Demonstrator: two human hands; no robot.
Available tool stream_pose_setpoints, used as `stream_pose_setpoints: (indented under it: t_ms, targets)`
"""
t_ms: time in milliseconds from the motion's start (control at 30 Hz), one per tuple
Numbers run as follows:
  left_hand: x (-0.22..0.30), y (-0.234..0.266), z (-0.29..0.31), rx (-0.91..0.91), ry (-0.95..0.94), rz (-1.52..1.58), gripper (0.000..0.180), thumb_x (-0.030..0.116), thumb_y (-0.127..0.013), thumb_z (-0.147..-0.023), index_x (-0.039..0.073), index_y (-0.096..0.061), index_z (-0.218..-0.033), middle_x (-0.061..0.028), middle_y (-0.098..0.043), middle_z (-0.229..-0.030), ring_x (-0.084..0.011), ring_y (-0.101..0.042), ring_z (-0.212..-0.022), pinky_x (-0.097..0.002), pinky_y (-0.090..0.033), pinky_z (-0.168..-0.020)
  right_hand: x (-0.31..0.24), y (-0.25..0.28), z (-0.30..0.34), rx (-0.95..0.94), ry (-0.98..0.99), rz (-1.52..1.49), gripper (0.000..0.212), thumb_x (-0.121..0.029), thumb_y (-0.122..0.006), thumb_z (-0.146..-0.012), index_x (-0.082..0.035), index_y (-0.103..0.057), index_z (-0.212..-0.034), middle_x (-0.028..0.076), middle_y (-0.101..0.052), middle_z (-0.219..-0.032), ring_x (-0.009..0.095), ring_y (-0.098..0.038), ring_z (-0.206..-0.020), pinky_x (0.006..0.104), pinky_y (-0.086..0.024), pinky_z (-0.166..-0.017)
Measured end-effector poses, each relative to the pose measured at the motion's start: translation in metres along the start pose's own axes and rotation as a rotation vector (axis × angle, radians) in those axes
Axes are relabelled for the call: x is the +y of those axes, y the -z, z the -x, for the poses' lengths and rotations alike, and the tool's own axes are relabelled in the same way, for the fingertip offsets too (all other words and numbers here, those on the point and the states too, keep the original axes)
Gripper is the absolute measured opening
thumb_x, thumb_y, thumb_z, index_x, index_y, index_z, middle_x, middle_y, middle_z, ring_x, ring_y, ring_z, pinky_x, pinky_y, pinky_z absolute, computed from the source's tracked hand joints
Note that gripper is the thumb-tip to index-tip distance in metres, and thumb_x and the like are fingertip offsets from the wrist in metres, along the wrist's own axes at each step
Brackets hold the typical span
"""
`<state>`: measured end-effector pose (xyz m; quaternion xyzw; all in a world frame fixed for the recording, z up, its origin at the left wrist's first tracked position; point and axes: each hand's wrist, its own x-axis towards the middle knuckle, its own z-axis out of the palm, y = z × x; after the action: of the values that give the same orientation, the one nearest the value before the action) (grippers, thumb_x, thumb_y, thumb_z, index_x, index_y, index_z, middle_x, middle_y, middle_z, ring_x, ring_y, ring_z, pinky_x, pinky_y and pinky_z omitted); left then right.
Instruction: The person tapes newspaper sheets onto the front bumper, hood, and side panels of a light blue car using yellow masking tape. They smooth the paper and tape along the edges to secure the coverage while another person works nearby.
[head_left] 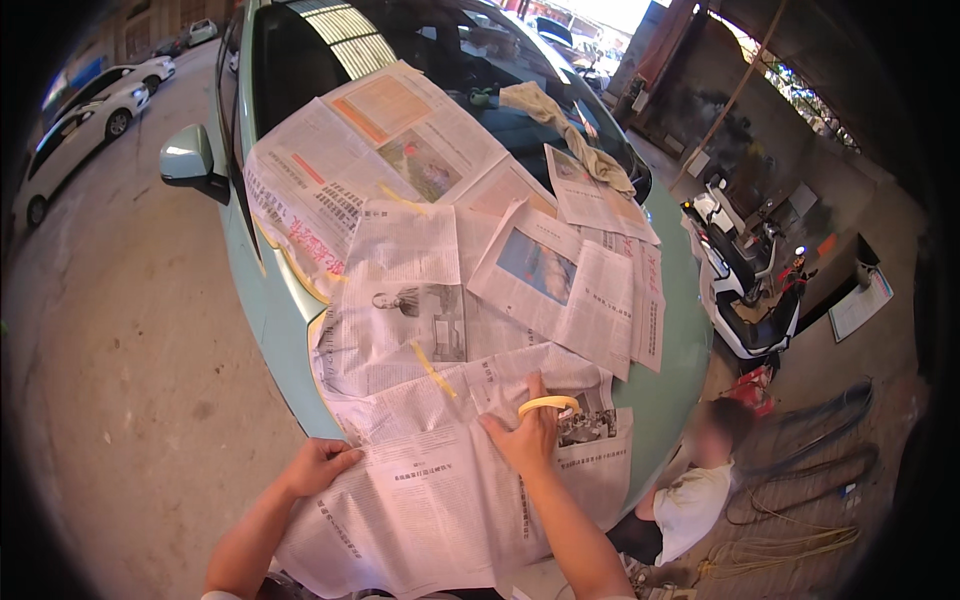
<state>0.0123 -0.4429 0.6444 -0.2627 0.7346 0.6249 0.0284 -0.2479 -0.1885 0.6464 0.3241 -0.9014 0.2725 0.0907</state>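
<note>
Newspaper sheets cover much of the pale green car's hood [655, 455] and the base of its windshield. My left hand [322, 467] is closed at the left edge of the nearest newspaper sheet [420, 520], thumb and fingers pinching it. On the same sheet's upper part rests my right hand [527, 436], with a roll of yellow masking tape [548, 403] looped around its fingers. Its index finger points forward and the thumb spreads to the left. A short yellow tape strip [433, 370] lies across the paper beyond my hands. More tape [300, 275] follows the left fender edge.
A beige cloth [570, 130] lies across the windshield base. The side mirror [190, 155] juts out at left. A person [695, 500] crouches by the car's front right. Scooters [750, 300] and coiled hoses [800, 470] are at right, white cars [85, 130] far left.
</note>
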Motion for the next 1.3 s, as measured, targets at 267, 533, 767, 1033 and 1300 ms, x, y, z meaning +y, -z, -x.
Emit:
stream_pose_setpoints:
  t_ms: [267, 533, 767, 1033, 1300]
  targets:
    - [-0.012, -0.014, 0.028, 0.133, 0.073, -0.004, 0.028, 0.025, -0.067, -0.098, -0.002, -0.074, -0.093, 0.0028, -0.067, -0.077, -0.0058, -0.055, -0.07, -0.0261, -0.049, -0.065, 0.005, -0.002, -0.003, 0.031, 0.02, -0.019, 0.109, -0.051, -0.081, -0.074, 0.008, -0.03, -0.149, 0.032, -0.045, -0.145, 0.045, -0.044, -0.135, 0.0507, -0.031, -0.113]
    - [-0.02, -0.012, 0.078, 0.323, 0.116, -0.035, 0.025, 0.021, -0.066, -0.097, -0.002, -0.072, -0.09, 0.0032, -0.065, -0.074, -0.005, -0.053, -0.069, -0.0254, -0.046, -0.062, 0.002, -0.003, -0.002, 0.072, 0.064, -0.063, 0.11, -0.05, -0.082, -0.074, 0.009, -0.029, -0.15, 0.033, -0.047, -0.142, 0.044, -0.044, -0.136, 0.0503, -0.034, -0.112]
    - [-0.037, 0.003, 0.132, 0.498, 0.119, -0.032, 0.025, 0.02, -0.065, -0.097, -0.002, -0.071, -0.088, 0.0035, -0.063, -0.074, -0.0046, -0.052, -0.068, -0.0244, -0.045, -0.062, 0.011, -0.007, 0.0, 0.162, 0.155, -0.109, 0.108, -0.044, -0.084, -0.073, 0.009, -0.029, -0.15, 0.03, -0.052, -0.138, 0.042, -0.047, -0.132, 0.0493, -0.038, -0.108]
    - [-0.042, 0.017, 0.194, 0.727, 0.09, -0.041, 0.026, 0.02, -0.064, -0.098, -0.002, -0.07, -0.087, 0.0041, -0.063, -0.077, -0.0048, -0.052, -0.07, -0.0236, -0.044, -0.064, 0.013, -0.006, 0.004, 0.167, 0.155, -0.078, 0.105, -0.041, -0.083, -0.075, 0.004, -0.03, -0.153, 0.026, -0.06, -0.126, 0.041, -0.054, -0.12, 0.0473, -0.043, -0.102]
    - [-0.003, 0.046, 0.218, 1.026, -0.235, 0.128, 0.027, 0.021, -0.058, -0.103, 0.0, -0.069, -0.091, 0.0045, -0.064, -0.081, -0.0045, -0.054, -0.072, -0.0226, -0.044, -0.066, 0.011, -0.001, 0.007, 0.115, 0.134, -0.094, 0.1, -0.04, -0.082, -0.076, 0.001, -0.033, -0.153, 0.024, -0.068, -0.106, 0.041, -0.064, -0.1, 0.0468, -0.051, -0.086]
